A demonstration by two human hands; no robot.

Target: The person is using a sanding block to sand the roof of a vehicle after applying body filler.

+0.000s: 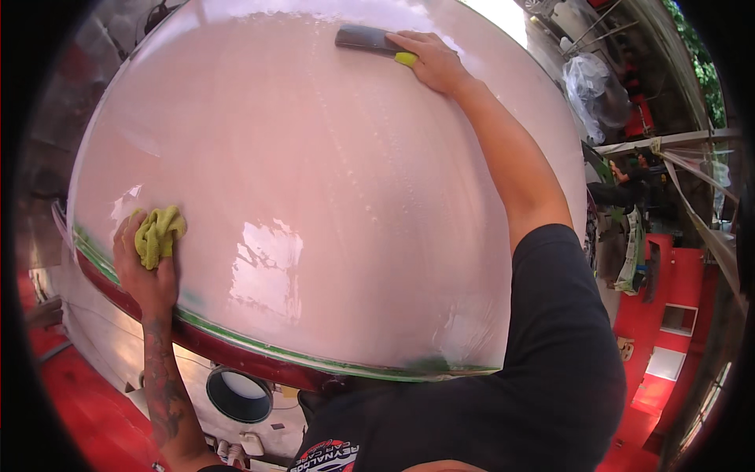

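While the two hands work well apart, each is closed on something of its own: the left hand gathers a crumpled yellow-green cloth over the near left part of the pale pink panel, and the right hand, its arm stretched out, grips one end of a long dark block toward the panel's far side. The block lies to the left of the right hand's fingers, seemingly flat on the panel, with a small yellow-green patch showing beside the grip.

The block looks light and fairly stiff; a hold nearer its middle would probably press it more evenly than this end grip. Soft and limp, the cloth should bunch in any grasp and suffer no harm. The panel itself, broad, curved and glossy with what looks like wet, is likely rigid and slippery, its coating easy to mark, so flat, gentle contact would suit it best.

Along the panel's near edge runs a green strip, with dark red bodywork just below. Beneath that sits a round opening; beyond the panel's right side hangs clear plastic.
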